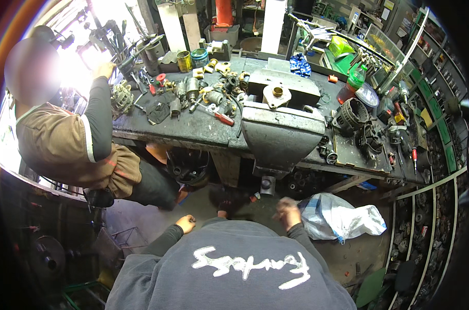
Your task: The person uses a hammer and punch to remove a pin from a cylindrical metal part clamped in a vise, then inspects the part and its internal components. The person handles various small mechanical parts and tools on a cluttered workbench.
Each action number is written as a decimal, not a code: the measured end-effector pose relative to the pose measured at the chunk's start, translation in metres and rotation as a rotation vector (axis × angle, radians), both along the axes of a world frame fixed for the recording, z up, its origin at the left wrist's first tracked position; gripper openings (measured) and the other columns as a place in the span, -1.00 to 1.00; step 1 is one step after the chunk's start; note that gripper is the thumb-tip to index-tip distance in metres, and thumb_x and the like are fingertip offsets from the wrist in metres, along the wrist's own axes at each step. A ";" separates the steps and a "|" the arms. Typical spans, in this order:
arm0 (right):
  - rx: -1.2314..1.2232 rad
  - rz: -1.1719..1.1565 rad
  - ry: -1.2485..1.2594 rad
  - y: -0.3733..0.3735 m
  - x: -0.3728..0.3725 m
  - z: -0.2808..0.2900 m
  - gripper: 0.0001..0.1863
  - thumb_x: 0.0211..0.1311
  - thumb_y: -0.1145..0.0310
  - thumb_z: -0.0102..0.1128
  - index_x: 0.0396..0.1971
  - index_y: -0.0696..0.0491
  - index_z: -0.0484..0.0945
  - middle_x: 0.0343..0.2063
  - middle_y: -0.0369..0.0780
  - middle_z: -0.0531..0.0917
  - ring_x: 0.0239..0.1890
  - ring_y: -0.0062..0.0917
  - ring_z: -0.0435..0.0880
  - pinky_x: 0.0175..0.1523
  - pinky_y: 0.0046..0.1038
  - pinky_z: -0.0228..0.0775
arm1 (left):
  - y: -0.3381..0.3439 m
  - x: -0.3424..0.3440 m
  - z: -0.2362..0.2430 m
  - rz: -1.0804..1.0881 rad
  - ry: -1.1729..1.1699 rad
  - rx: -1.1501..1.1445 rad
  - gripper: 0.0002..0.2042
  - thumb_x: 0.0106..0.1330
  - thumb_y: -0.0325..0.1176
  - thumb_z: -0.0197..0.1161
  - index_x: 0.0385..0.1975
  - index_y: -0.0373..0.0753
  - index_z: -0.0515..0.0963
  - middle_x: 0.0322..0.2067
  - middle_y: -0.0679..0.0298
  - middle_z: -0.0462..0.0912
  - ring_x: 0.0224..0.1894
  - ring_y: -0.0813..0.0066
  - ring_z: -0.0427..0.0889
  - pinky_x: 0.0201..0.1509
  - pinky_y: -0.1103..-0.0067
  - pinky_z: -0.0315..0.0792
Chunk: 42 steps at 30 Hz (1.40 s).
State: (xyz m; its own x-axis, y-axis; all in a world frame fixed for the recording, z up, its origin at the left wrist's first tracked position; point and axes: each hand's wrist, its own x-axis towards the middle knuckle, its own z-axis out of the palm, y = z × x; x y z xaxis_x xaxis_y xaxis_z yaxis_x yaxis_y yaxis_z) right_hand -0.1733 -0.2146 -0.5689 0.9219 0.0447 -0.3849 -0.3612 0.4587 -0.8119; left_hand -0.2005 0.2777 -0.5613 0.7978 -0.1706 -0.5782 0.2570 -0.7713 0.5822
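One cluttered workbench (193,130) carries a grey vise (275,135). Below-right of the vise slumps a crumpled white-and-blue sack (337,219). Below the vise, the left hand (186,223) extends half-curled, the right hand (287,212) blurred; I cannot tell if either grips. Atop the vise sits a pale, brassy-bored flanged part (277,95).

On the bench (193,132), a yellow can (184,62) stands beside a blue can (199,58), a red screwdriver (224,119) lies nearer the front, and a bottle (355,80) stands near a housing (344,122). A co-worker (64,142) is at left; shelves (426,222) line the right.
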 end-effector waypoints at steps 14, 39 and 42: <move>-0.668 0.295 0.358 0.006 -0.016 -0.007 -0.67 0.08 0.50 0.06 -0.09 0.04 0.45 -0.35 -0.22 0.59 -0.39 -0.52 0.60 -0.50 -0.48 0.41 | 0.017 0.072 0.044 0.167 -0.235 0.101 -0.76 0.02 -0.32 0.15 -0.34 -0.30 0.56 -0.34 -0.03 0.63 -0.20 0.07 0.61 -0.08 0.37 0.45; -1.020 -0.252 0.356 0.034 -0.047 -0.024 -0.70 0.01 0.54 0.00 -0.20 0.21 0.53 -0.35 -0.14 0.64 -0.32 -0.48 0.60 -0.17 -0.48 0.42 | -0.010 0.399 0.142 0.143 -0.832 0.492 -0.63 0.04 -0.18 0.37 -0.24 -0.25 0.46 -0.25 0.11 0.50 -0.20 0.14 0.57 -0.21 0.30 0.50; -0.794 -0.287 0.456 0.031 -0.009 0.036 -0.69 0.02 0.55 -0.01 -0.18 0.20 0.52 -0.37 -0.13 0.63 -0.33 -0.50 0.59 -0.27 -0.51 0.39 | -0.008 0.400 0.143 0.162 -0.796 0.507 -0.69 0.04 -0.19 0.35 -0.32 -0.25 0.51 -0.28 0.12 0.52 -0.20 0.13 0.56 -0.18 0.29 0.48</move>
